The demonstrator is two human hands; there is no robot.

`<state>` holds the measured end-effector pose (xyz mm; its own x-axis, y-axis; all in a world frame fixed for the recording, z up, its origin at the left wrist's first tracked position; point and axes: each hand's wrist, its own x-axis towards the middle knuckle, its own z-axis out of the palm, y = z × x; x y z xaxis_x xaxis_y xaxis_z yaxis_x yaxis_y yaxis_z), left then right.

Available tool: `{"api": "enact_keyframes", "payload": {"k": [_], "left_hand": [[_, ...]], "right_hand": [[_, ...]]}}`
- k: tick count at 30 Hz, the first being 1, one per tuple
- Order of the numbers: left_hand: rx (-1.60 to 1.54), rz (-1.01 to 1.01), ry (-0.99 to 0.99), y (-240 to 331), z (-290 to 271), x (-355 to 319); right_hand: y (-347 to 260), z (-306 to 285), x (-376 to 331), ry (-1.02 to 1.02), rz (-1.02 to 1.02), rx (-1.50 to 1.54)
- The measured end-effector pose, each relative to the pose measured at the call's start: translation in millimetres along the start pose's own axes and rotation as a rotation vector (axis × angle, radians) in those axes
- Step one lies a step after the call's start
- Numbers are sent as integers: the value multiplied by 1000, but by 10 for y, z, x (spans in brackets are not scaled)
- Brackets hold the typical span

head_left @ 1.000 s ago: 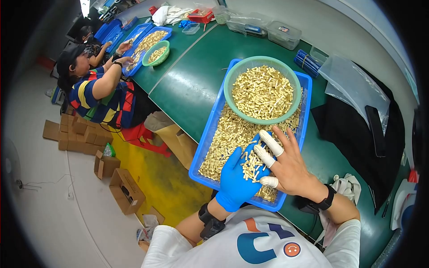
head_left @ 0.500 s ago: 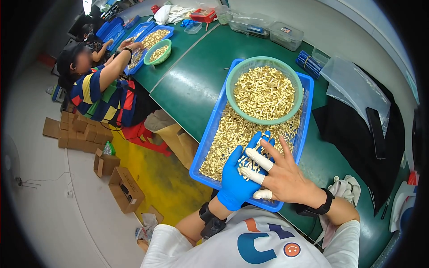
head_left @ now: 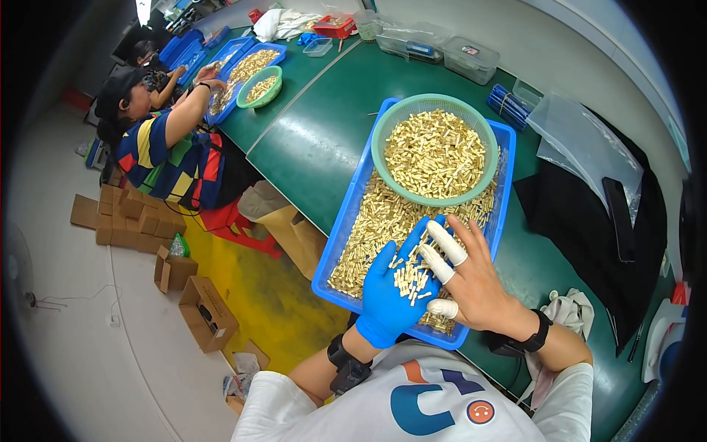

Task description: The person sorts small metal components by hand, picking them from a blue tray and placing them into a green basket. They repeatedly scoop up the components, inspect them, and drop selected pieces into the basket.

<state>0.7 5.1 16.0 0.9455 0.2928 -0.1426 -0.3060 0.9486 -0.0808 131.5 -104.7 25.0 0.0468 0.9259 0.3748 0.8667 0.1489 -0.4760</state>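
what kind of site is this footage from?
Most likely a small factory or sorting workshop. A blue tray heaped with small brass-coloured parts sits on a long green table, the left hand wears a blue glove, and another person works over a similar tray further along.

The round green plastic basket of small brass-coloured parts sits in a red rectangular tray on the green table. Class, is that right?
Not quite: the head view shows the round green plastic basket in a blue rectangular tray, not a red one. The rest holds.
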Motion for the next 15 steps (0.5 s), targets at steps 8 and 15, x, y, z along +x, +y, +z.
{"api": "enact_keyframes", "payload": {"k": [8, 15], "left_hand": [[72, 18, 44, -6, 41, -6], [-2, -2, -57, 12, -40, -26]], "right_hand": [[-54, -67, 43, -57, -89, -73], [-55, -43, 53, -91, -1, -116]]}}
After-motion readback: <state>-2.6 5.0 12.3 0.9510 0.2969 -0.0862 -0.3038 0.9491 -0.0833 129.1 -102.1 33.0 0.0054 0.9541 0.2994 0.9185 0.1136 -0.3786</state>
